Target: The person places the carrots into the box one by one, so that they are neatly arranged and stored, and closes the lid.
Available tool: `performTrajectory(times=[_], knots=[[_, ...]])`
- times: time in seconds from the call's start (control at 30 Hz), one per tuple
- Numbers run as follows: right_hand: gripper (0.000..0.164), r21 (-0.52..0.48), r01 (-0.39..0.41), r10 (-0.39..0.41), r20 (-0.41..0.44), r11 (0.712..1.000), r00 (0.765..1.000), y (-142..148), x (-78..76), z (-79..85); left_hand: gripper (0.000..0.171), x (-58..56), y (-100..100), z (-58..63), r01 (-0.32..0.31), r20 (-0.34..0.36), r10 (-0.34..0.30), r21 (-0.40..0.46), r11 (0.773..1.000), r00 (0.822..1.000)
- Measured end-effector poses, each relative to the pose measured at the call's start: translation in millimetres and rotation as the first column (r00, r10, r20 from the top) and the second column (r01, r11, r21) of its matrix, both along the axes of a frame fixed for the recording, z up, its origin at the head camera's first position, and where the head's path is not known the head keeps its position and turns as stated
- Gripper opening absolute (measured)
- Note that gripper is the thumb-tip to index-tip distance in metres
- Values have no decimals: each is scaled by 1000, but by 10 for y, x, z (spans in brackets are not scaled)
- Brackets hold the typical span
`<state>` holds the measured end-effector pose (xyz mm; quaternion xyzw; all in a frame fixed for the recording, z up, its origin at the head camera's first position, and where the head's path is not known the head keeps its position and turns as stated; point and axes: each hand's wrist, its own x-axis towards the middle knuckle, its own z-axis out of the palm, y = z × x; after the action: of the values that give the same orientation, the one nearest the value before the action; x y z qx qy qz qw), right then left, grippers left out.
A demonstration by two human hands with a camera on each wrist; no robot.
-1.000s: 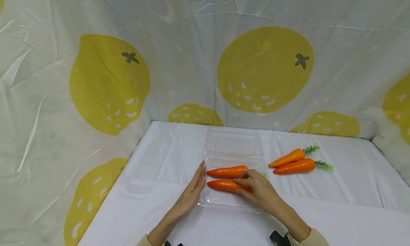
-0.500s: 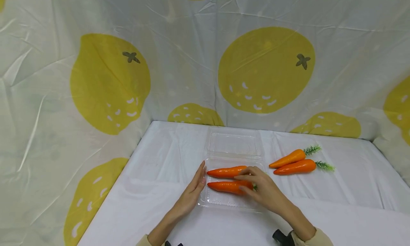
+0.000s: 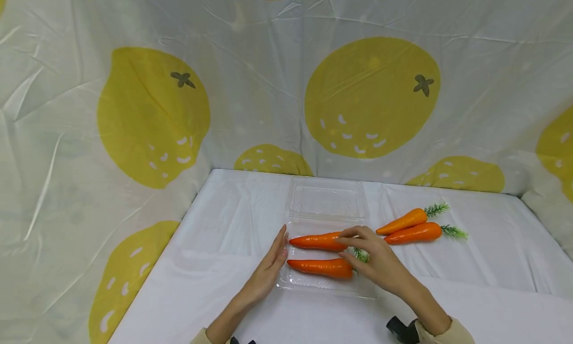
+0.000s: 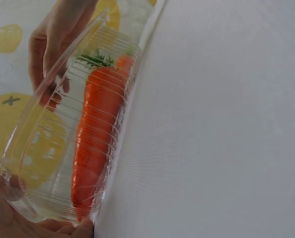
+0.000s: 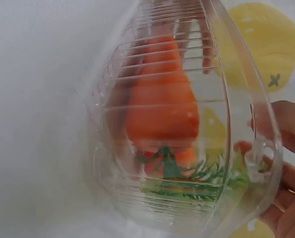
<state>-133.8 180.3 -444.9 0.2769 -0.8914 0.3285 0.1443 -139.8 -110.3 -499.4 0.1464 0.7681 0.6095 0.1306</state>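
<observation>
A clear plastic clamshell box lies on the table with its lid folded back. Inside it are two carrots with green tops: the front carrot and the back carrot, side by side, tips to the left. My left hand rests against the box's left side, fingers straight. Over the box's right part hovers my right hand, its thumb and fingers apart near the back carrot's thick end, partly covering it; whether it touches is unclear. In the left wrist view, a carrot shows through the box wall.
Two more carrots, a lighter orange carrot and a redder carrot, lie to the right of the box. The open lid lies behind. A lemon-print curtain hangs around the white-covered table.
The right hand has let go of the front carrot and moved right and slightly back. That carrot now lies nearer the box's front edge, apart from the other. My left hand stays put.
</observation>
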Motion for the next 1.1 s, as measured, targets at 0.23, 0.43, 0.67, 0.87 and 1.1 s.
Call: performTrajectory(times=[0.23,0.43,0.67,0.87,1.1], knots=[[31,-6,23,-24,-30,1000,999,107,-22,78,61,-2,0,5,-1,9,1,0,1000,1000],[38,-1,64,-64,-34,998,997,251,-49,142,61,-3,0,-4,5,5,-5,4,1000,1000],[38,-2,106,-106,3,994,994,438,-88,192,61,-3,0,-7,4,5,-4,5,1000,1000],[38,-30,115,-116,-1,993,993,550,-120,221,61,-4,-1,-3,1,5,-1,1,1000,1000],[35,-13,167,-166,16,986,986,651,-122,257,61,-5,2,-1,0,7,0,2,1000,1000]])
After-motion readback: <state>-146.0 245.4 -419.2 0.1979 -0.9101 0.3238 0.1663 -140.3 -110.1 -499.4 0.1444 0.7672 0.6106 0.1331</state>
